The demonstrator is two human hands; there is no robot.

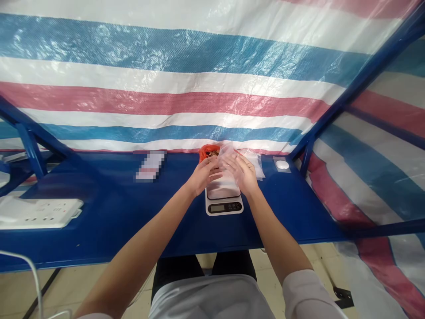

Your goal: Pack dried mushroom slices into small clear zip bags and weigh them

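Note:
Between my hands, over the kitchen scale, is a thin clear plastic bag (226, 150). My left hand (203, 175) has its fingers curled in at the bag's left side. My right hand (245, 173) grips the other side, and the clear film overlaps its fingers. Below them is the white kitchen scale (225, 207), its display and buttons facing me. Just behind my left hand is an open red plastic bag (206, 148) with brownish pieces inside, too small to name. More clear plastic bags (259, 166) lie flat beside my right hand.
On the blue table (133, 226), a white round item (282, 165) in a clear packet lies at the right. A pixelated item (151, 166) lies left of the scale. A white power strip (49, 212) is at the far left. Striped sheeting (186, 104) hangs behind, with blue frame bars (345, 84) alongside.

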